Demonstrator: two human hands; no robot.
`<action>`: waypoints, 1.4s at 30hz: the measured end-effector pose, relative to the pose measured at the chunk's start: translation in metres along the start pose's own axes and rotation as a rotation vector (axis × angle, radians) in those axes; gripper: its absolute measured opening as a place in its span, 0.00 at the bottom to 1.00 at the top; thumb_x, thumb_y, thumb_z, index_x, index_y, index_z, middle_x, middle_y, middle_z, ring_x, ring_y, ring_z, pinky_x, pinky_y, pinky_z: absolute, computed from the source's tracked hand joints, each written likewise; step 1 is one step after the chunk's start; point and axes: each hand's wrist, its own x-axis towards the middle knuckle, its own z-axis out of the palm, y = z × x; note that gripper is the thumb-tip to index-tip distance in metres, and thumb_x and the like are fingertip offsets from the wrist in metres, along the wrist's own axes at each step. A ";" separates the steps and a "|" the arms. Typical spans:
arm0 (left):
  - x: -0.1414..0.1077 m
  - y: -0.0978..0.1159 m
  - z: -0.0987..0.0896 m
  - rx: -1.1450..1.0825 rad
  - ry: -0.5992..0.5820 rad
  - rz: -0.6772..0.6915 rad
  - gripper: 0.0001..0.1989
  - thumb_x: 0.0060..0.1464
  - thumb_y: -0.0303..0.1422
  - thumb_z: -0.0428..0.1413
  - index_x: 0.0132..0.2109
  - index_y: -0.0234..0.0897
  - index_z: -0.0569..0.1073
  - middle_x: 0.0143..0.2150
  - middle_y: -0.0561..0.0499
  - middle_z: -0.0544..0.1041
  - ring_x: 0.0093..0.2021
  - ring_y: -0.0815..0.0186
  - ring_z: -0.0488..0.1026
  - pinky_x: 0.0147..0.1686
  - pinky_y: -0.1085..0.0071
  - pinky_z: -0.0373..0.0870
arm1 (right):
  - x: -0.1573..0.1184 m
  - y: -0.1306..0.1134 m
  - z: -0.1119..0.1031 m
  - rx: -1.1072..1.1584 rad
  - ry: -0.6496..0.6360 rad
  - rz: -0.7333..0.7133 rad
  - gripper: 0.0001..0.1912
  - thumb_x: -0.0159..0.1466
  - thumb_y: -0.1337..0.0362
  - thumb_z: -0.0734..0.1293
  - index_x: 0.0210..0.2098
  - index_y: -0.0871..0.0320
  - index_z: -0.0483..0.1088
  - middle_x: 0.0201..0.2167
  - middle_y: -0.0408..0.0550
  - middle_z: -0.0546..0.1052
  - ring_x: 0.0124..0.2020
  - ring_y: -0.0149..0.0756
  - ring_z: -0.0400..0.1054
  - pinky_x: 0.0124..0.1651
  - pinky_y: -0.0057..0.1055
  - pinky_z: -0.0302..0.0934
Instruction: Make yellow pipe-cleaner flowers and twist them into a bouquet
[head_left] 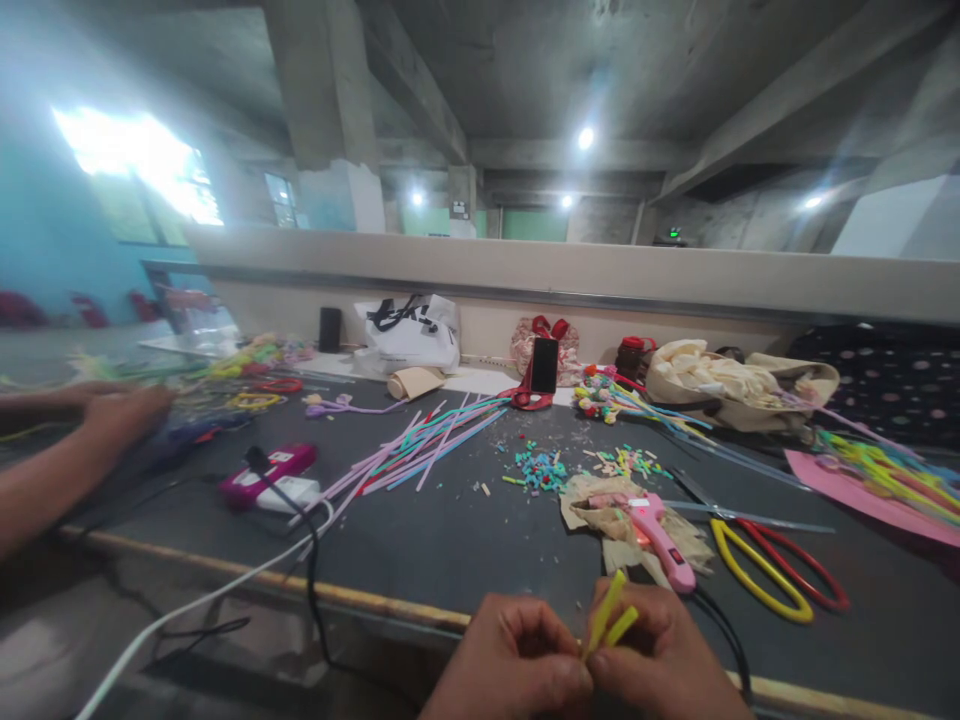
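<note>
At the bottom of the view, near the table's front edge, my left hand (521, 655) and my right hand (649, 650) meet with fingers pinched together. Between them are short yellow strips (607, 615), two ends of which stick up from the fingers of my right hand. My left fingertips touch the base of the strips. Just beyond my right hand a pink glue gun (664, 545) lies on crumpled brown paper (589, 500). Scissors with yellow and red handles (757, 580) lie to the right.
Long pastel stems (412, 450) and small cut pieces (540, 468) lie mid-table. A phone (544, 365) stands behind them. Cables and a magenta power strip (274, 475) are at the left, near another person's arm (56, 465). A pink sheet (870, 495) lies right.
</note>
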 end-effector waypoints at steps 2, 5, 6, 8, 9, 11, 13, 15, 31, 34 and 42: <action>0.000 -0.001 -0.002 -0.001 -0.021 0.054 0.03 0.33 0.27 0.57 0.21 0.33 0.70 0.15 0.56 0.70 0.18 0.72 0.63 0.21 0.76 0.56 | 0.001 0.003 -0.001 0.032 0.012 0.011 0.03 0.46 0.71 0.68 0.17 0.60 0.71 0.16 0.40 0.68 0.20 0.27 0.60 0.24 0.22 0.53; 0.002 -0.006 -0.005 -0.050 -0.032 0.151 0.08 0.36 0.35 0.59 0.22 0.33 0.71 0.16 0.54 0.71 0.19 0.72 0.64 0.23 0.76 0.57 | 0.002 0.009 -0.003 0.114 -0.031 0.010 0.05 0.49 0.64 0.70 0.20 0.60 0.72 0.16 0.39 0.67 0.18 0.25 0.58 0.22 0.22 0.51; 0.003 -0.008 -0.006 -0.077 -0.042 0.169 0.10 0.36 0.36 0.59 0.21 0.33 0.71 0.15 0.55 0.70 0.18 0.73 0.63 0.22 0.76 0.56 | 0.002 0.011 -0.004 0.142 -0.056 0.009 0.07 0.50 0.62 0.70 0.21 0.60 0.72 0.16 0.39 0.66 0.18 0.25 0.57 0.21 0.21 0.50; 0.005 -0.009 -0.006 -0.140 -0.079 0.170 0.12 0.35 0.38 0.60 0.21 0.32 0.71 0.14 0.55 0.70 0.17 0.73 0.63 0.22 0.76 0.55 | 0.003 0.014 -0.005 0.176 -0.085 0.005 0.09 0.50 0.60 0.70 0.21 0.60 0.73 0.17 0.39 0.66 0.18 0.24 0.56 0.20 0.21 0.49; 0.006 -0.010 -0.007 -0.175 -0.107 0.148 0.12 0.35 0.39 0.60 0.22 0.32 0.71 0.14 0.54 0.70 0.17 0.73 0.63 0.21 0.76 0.55 | 0.003 0.015 -0.005 0.185 -0.094 -0.001 0.09 0.50 0.60 0.70 0.21 0.59 0.73 0.17 0.39 0.66 0.18 0.24 0.56 0.20 0.21 0.50; 0.007 -0.010 -0.007 -0.224 -0.166 0.068 0.12 0.32 0.38 0.61 0.22 0.33 0.70 0.14 0.54 0.70 0.15 0.73 0.62 0.19 0.77 0.53 | 0.004 0.016 -0.006 0.200 -0.097 -0.027 0.07 0.49 0.60 0.71 0.22 0.58 0.74 0.18 0.39 0.67 0.20 0.25 0.58 0.22 0.21 0.51; 0.008 -0.010 -0.008 -0.244 -0.222 -0.032 0.12 0.28 0.36 0.62 0.20 0.33 0.70 0.13 0.55 0.69 0.13 0.75 0.59 0.17 0.77 0.49 | 0.004 0.015 -0.005 0.211 -0.114 -0.071 0.06 0.47 0.61 0.72 0.24 0.57 0.75 0.20 0.40 0.68 0.23 0.27 0.61 0.26 0.22 0.54; 0.009 -0.012 -0.009 -0.239 -0.281 -0.109 0.11 0.25 0.34 0.62 0.17 0.33 0.69 0.11 0.58 0.66 0.12 0.77 0.55 0.15 0.77 0.45 | 0.003 0.014 -0.005 0.211 -0.147 -0.102 0.06 0.45 0.63 0.73 0.25 0.55 0.76 0.21 0.40 0.70 0.24 0.27 0.63 0.27 0.22 0.55; 0.001 -0.005 -0.008 -0.025 -0.013 0.048 0.05 0.30 0.27 0.59 0.20 0.33 0.70 0.14 0.58 0.68 0.18 0.74 0.60 0.19 0.77 0.52 | -0.001 -0.005 -0.002 -0.104 -0.005 -0.072 0.02 0.48 0.70 0.68 0.21 0.59 0.73 0.19 0.41 0.69 0.23 0.29 0.62 0.28 0.24 0.54; 0.000 -0.003 -0.009 -0.008 -0.031 0.124 0.08 0.33 0.33 0.60 0.21 0.32 0.71 0.17 0.56 0.70 0.20 0.73 0.62 0.22 0.76 0.54 | 0.000 -0.003 -0.004 -0.050 -0.054 -0.050 0.05 0.52 0.64 0.68 0.23 0.59 0.74 0.20 0.42 0.68 0.23 0.28 0.61 0.26 0.24 0.54; 0.007 -0.008 -0.008 -0.238 -0.230 0.019 0.12 0.29 0.36 0.62 0.21 0.33 0.70 0.16 0.54 0.72 0.18 0.72 0.63 0.21 0.76 0.53 | 0.006 0.015 -0.011 0.188 -0.145 -0.112 0.05 0.49 0.62 0.71 0.27 0.53 0.77 0.21 0.41 0.68 0.22 0.26 0.62 0.24 0.22 0.54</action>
